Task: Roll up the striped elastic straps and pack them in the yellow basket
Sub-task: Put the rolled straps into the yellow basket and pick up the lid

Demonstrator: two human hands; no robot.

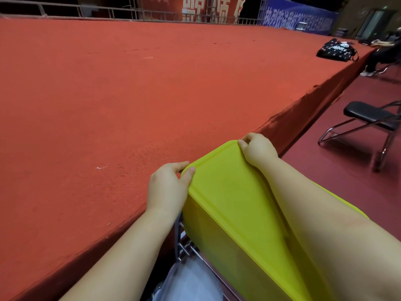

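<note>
A yellow basket (230, 205) with its yellow lid on sits low in the view, against the edge of the red carpeted stage. My left hand (168, 187) grips the lid's near-left corner, thumb on top and fingers curled under the rim. My right hand (257, 148) grips the far corner of the lid, fingers curled over its edge. My right forearm lies across the lid. No striped elastic straps are visible; the inside of the basket is hidden by the lid.
The red carpeted stage (130, 94) spreads ahead and to the left. A black bag (336, 51) lies on its far right edge. A black folding chair (368, 120) stands on the dark red floor at right. A metal frame (184, 246) shows under the basket.
</note>
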